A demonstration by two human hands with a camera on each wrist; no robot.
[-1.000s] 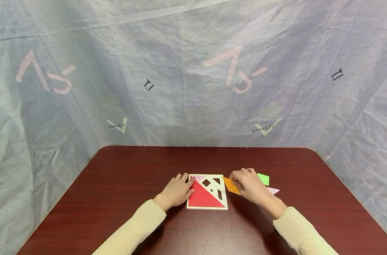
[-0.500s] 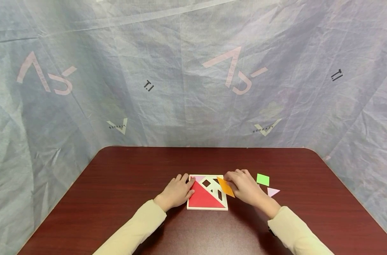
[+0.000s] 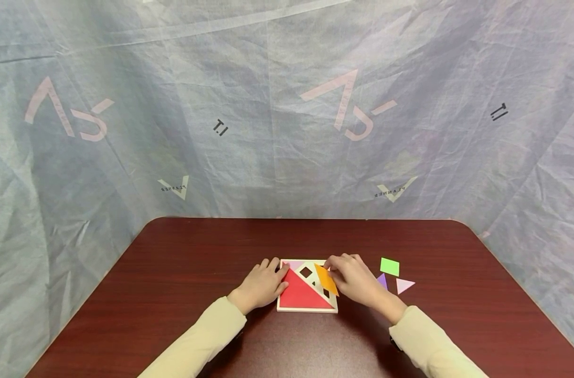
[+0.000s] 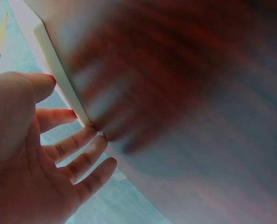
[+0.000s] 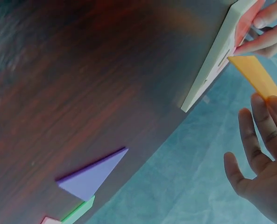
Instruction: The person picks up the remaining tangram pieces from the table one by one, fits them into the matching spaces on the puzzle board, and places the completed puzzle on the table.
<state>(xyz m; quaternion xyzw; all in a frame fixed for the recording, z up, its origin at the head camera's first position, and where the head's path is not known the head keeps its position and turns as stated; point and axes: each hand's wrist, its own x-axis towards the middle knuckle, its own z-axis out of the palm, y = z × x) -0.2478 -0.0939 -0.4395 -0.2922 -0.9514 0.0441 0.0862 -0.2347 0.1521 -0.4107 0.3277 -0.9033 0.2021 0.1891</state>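
Left to right: our left hand (image 3: pixel 261 283) lies relaxed, nothing gripped, thumb and fingertips touching the left side of the white tray (image 3: pixel 308 310) on the desk (image 3: pixel 173 273). Tray looks light and stiff, so we'd expect it to slide if nudged; bracing it by the rim makes sense. Red triangle (image 3: pixel 301 294) lies flat in it; bare fingers would probably struggle to lift it there. Orange piece (image 3: pixel 327 281) is tilted over the tray's right part; we can't tell whether it touches. Right hand (image 3: pixel 355 279) pinches it by its right side. We judge it thin, rigid, light, not fragile, maybe slick on the faces: best held by the edges. Purple triangle (image 3: pixel 383 282), green piece (image 3: pixel 390 266) and pale pink triangle (image 3: pixel 404 285) lie loose at right; similar handling likely.
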